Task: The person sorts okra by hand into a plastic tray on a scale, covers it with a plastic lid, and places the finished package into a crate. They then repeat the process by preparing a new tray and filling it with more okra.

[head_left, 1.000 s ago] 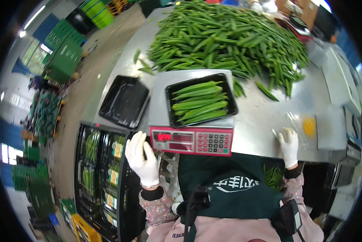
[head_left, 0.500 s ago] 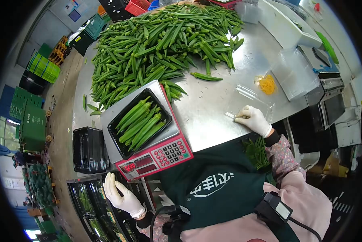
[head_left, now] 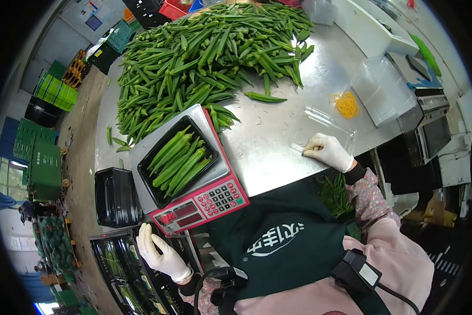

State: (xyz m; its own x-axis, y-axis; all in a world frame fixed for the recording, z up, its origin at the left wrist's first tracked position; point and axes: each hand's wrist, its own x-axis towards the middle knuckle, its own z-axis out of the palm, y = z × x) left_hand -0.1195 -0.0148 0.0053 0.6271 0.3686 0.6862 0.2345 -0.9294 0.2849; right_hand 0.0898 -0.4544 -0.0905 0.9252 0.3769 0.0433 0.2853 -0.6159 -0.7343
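My right hand (head_left: pixel 328 151), in a white glove, pinches the near edge of a clear plastic lid (head_left: pixel 320 118) lying on the steel table. In its white glove, my left hand (head_left: pixel 163 258) hovers at the table's near left, fingers stretched out and holding nothing. Just beyond it is a red and silver digital scale (head_left: pixel 220 202) with lit red digits. A black tray (head_left: pixel 211 164) rests on the scale plate, with several okra pods (head_left: pixel 178 161) side by side in it. Nested black trays (head_left: pixel 115 197) stand left of the scale.
A large okra heap (head_left: pixel 204 58) covers the far table, with one loose pod (head_left: pixel 265 97) at its near edge. Yellow rubber bands (head_left: pixel 346 105) and a stack of clear lids (head_left: pixel 380 89) are at right. A crate of packed trays (head_left: pixel 121 262) sits at lower left.
My right fingers have curled further down at the lid's edge. My left hand stays nearly in place. The whole view has shifted slightly.
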